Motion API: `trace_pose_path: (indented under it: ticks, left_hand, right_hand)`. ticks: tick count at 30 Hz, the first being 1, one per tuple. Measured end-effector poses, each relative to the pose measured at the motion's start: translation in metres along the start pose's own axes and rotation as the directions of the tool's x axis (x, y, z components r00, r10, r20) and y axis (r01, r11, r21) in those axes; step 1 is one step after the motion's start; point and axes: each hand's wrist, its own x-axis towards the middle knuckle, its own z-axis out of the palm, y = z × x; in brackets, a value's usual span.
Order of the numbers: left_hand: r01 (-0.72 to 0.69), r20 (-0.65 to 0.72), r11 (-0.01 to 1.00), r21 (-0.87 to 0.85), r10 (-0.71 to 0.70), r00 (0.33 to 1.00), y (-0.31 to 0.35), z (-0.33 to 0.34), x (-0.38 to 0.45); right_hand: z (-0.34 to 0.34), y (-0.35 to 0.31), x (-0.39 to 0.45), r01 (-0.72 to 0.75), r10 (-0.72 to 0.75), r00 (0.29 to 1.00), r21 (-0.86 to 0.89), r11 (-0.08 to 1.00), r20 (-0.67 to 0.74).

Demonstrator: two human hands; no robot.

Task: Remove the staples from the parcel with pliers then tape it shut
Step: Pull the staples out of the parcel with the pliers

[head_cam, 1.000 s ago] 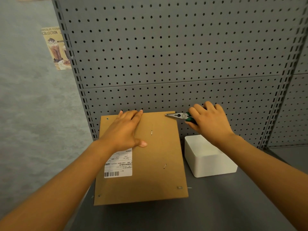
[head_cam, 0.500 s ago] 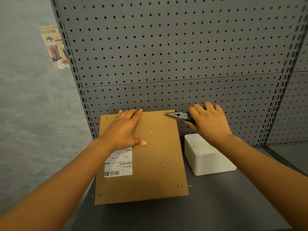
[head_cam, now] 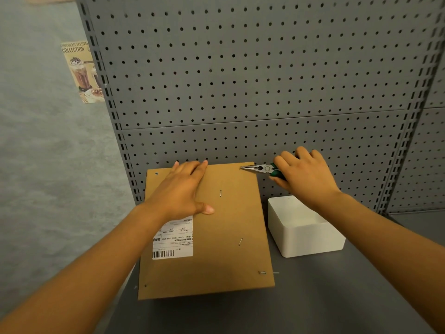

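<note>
The left hand (head_cam: 179, 191) lies flat, fingers straight, on the flat brown cardboard parcel (head_cam: 216, 237). The right hand (head_cam: 305, 174) grips green-handled needle-nose pliers (head_cam: 261, 169), tips at the parcel's far corner nearest that hand. A white rectangular plastic box (head_cam: 308, 235) sits under the right wrist.

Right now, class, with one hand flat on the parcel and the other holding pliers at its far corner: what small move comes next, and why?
Probably close the pliers on the far right corner staple and pull. The right hand holds their tips at that corner of the parcel, which the left hand presses flat.
</note>
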Motion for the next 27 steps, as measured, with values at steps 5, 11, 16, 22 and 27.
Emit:
trace_pose_path:
  ticks: [5, 11, 16, 22, 27]
  left_hand:
    - [-0.008, -0.009, 1.0, 0.002, 0.008, 1.0, -0.001, 0.0, 0.0]
    - [-0.002, -0.003, 1.0, -0.006, 0.002, 1.0, -0.001, 0.001, 0.001]
    - [-0.004, -0.01, 1.0, -0.001, 0.004, 1.0, -0.001, 0.001, 0.001]
    - [-0.008, -0.015, 1.0, 0.013, 0.009, 1.0, -0.002, 0.002, 0.0]
    - [-0.009, -0.006, 1.0, 0.015, 0.009, 1.0, -0.002, 0.002, 0.002]
  right_hand:
    - [0.001, -0.004, -0.003, -0.015, 0.015, 1.0, -0.014, 1.0, -0.02]
    - [0.002, -0.006, 0.0, -0.023, 0.022, 1.0, -0.018, 1.0, -0.016]
    - [0.001, -0.006, 0.001, -0.016, 0.015, 0.999, -0.017, 1.0, -0.046]
    - [0.001, -0.015, 0.004, -0.036, 0.037, 0.998, 0.034, 0.999, -0.044]
    - [-0.001, -0.02, 0.003, -0.082, 0.083, 0.996, 0.05, 0.995, -0.016]
